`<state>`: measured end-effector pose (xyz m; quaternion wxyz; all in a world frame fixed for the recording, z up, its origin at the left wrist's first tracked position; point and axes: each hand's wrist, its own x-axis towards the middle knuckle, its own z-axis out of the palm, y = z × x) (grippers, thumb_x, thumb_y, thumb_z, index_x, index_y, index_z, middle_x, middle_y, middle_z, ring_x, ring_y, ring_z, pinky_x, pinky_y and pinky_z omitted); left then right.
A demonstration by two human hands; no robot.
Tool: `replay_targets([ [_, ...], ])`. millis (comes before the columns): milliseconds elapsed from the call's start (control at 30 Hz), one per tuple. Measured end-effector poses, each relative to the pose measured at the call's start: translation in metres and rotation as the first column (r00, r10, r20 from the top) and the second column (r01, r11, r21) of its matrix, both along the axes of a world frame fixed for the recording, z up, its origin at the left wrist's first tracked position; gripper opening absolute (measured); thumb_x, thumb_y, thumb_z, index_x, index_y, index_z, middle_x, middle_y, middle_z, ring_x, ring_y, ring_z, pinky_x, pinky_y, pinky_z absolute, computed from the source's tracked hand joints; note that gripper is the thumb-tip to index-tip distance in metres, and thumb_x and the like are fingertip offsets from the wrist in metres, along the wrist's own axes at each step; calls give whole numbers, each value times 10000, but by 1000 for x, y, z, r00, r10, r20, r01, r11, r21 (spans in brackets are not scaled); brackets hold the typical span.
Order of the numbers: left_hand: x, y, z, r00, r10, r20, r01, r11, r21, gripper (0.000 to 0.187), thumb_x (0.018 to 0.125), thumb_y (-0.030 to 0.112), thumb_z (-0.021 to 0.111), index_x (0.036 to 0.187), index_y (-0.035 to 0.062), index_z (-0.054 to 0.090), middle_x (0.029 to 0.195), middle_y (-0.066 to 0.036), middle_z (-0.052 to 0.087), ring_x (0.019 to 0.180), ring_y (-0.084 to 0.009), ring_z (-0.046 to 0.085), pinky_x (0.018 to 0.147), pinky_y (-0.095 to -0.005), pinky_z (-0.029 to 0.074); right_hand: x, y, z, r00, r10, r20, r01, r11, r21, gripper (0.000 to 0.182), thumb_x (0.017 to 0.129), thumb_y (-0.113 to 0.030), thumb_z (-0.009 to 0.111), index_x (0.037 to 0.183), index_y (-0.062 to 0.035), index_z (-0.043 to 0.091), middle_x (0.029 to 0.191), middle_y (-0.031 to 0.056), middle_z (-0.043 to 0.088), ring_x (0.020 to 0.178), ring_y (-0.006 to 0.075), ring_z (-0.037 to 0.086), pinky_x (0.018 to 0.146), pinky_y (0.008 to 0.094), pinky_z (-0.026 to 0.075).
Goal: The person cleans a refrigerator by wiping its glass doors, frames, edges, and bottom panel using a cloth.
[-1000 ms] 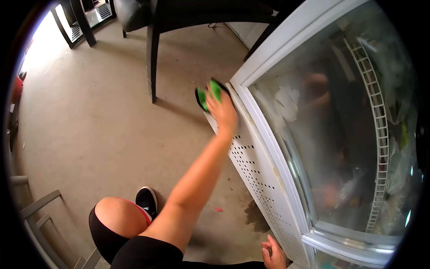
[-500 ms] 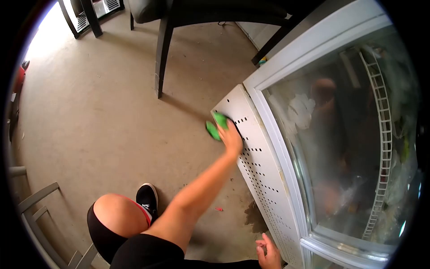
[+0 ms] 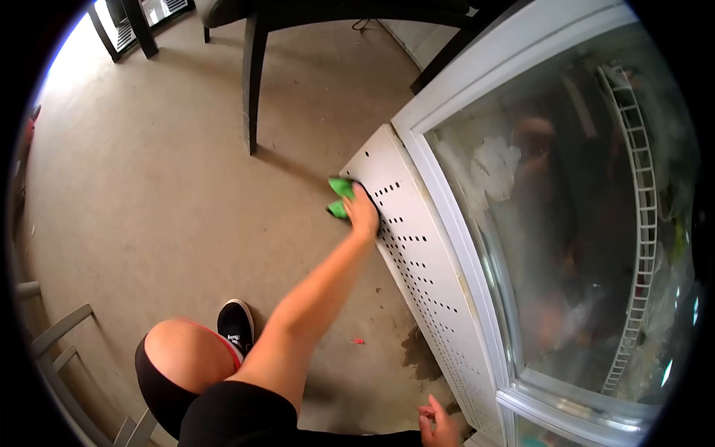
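Observation:
My left hand reaches forward with a green cloth bunched under its fingers. Cloth and hand rest against the white perforated panel, near its far upper end. Some of the cloth sticks out past the panel's left edge. Low in the view, my right hand is beside the panel's near end, fingers partly curled and apart, with nothing in it. Above the panel is a glass door in a white frame, with a white wire rack behind the glass.
A dark chair or table leg stands on the concrete floor ahead. Grey chair parts are at the lower left. My bent knee and black shoe are at the lower middle. A wet dark patch and a small red scrap lie on the floor.
The whole view has shifted slightly. My left hand and the cloth have slid a little toward the panel's left edge. My right hand stays low by the near end.

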<state>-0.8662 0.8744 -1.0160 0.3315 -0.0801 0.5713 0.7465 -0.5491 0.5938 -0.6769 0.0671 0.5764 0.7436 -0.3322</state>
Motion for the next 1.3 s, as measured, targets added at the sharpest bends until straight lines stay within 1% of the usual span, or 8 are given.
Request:
replay_targets([
  [133,8,-27,90,975,-108,195,147,969,-201,704,916,523,353,1399,16,273,1431,-204,283,1315,-325,269,1084,-419,208,-30,9,2,998,13,-62,-16,999,-45,434,916,-131,528,1326,-26,432,1042,166,627,953,308,598,830,365,468],
  [267,-92,-11,84,731,-235,641,196,972,133,746,899,588,347,1322,-26,383,1306,-162,484,1176,-287,463,1008,-411,335,-44,18,13,995,-59,-83,52,994,-94,427,916,-129,529,1322,-26,442,1037,174,625,949,307,599,825,366,467],
  [367,-77,7,36,932,-150,331,144,989,42,697,921,541,344,1337,-18,354,1298,-177,473,1173,-308,455,1009,-412,330,-36,16,2,996,6,-91,-9,999,-32,416,916,-127,529,1313,-24,453,1033,174,627,946,304,602,815,365,469],
  [567,-1,-29,161,975,-209,-78,203,977,-69,771,937,557,305,1466,52,60,1537,-138,-29,1417,-274,-80,1093,-531,-4,-49,22,-3,993,29,-113,-37,996,-77,415,919,-124,527,1315,-26,451,1026,165,632,925,308,609,793,368,482],
  [667,-52,0,100,998,-52,-44,58,988,146,649,958,505,316,1391,25,253,1392,-213,340,1294,-323,316,1077,-449,184,-45,22,-1,988,-23,-155,19,1000,-24,431,881,-186,592,1274,-42,489,1006,157,633,892,309,615,777,368,488],
  [833,-69,9,77,989,-55,136,20,969,247,568,960,405,365,1315,-39,354,1343,-151,397,1204,-252,402,1030,-352,292,-47,23,-10,976,116,-182,-109,993,50,455,839,-96,607,1263,0,473,973,144,650,880,285,636,785,365,498],
  [1033,-6,-109,226,892,-232,389,-54,798,600,277,932,217,453,1127,32,521,1015,-83,603,929,-224,588,811,-363,484,-84,89,-31,916,180,-357,-119,976,185,430,841,-72,599,1249,7,489,1048,159,630,932,265,622,822,350,495],
  [1300,26,-149,261,486,-765,422,313,603,734,338,914,189,436,1121,-52,552,1091,-176,625,976,-287,622,912,-412,485,-127,135,-37,220,-373,-901,92,928,-361,850,831,-429,664,1407,26,235,1345,113,404,1193,163,425,984,303,359],
])
